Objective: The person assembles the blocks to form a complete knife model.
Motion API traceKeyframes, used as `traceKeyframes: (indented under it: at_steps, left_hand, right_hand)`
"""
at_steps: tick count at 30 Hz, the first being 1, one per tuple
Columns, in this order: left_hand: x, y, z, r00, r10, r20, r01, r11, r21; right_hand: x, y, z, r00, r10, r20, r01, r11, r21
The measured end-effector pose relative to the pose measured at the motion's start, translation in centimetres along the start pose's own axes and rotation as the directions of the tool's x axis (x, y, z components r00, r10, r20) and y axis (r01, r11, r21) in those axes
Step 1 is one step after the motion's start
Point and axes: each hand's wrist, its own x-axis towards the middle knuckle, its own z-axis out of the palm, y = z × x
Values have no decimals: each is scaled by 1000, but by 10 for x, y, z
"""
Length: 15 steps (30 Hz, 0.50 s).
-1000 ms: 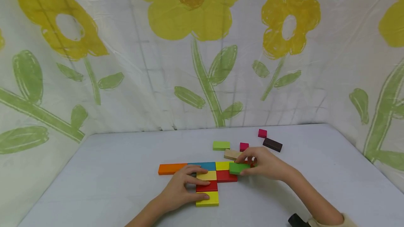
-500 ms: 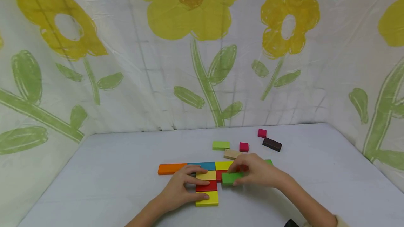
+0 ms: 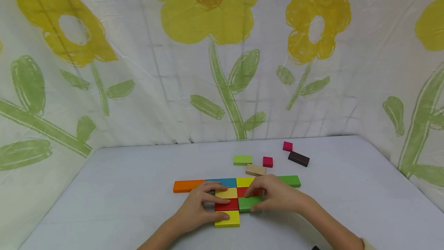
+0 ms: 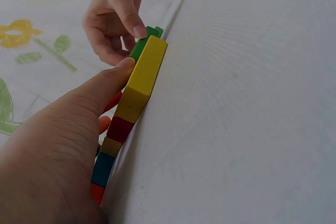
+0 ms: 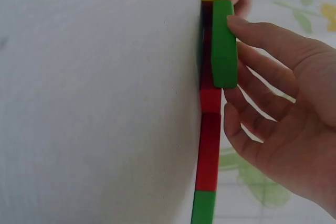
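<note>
In the head view, my right hand [image 3: 277,196] pinches a green wooden block [image 3: 245,204] between thumb and fingers, just right of a short column of blocks. The right wrist view shows this green block [image 5: 224,45] with the thumb on its near face, standing out a little past the red ones. My left hand [image 3: 195,207] rests with spread, relaxed fingers on the column: a pale yellow block [image 3: 226,193], a red block [image 3: 227,206] and a yellow block [image 3: 230,222]. Its thumb touches the yellow block [image 4: 148,66] in the left wrist view.
Behind the column runs a row with an orange block [image 3: 189,186], a blue block [image 3: 227,182], a yellow block [image 3: 244,182] and another green block [image 3: 290,181]. Farther back lie a light green block [image 3: 243,160], a beige block [image 3: 256,170], a dark brown block [image 3: 298,159] and two crimson blocks [image 3: 268,161].
My right hand has brought the green block left and toward me, from over the back row to beside the red block of the column. The left hand stays in place.
</note>
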Motion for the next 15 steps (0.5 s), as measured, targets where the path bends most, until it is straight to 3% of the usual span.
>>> traceKeyframes:
  at_steps: [3,15]
  left_hand:
    - [0,0,0,1000,2,-1,-2,1000,1]
    - [0,1,0,1000,-3,0,3,1000,10]
  right_hand:
    - [0,-1,2,1000,7,0,-7,1000,7]
    - [5,32,15,998,66,10,-66,998,-6]
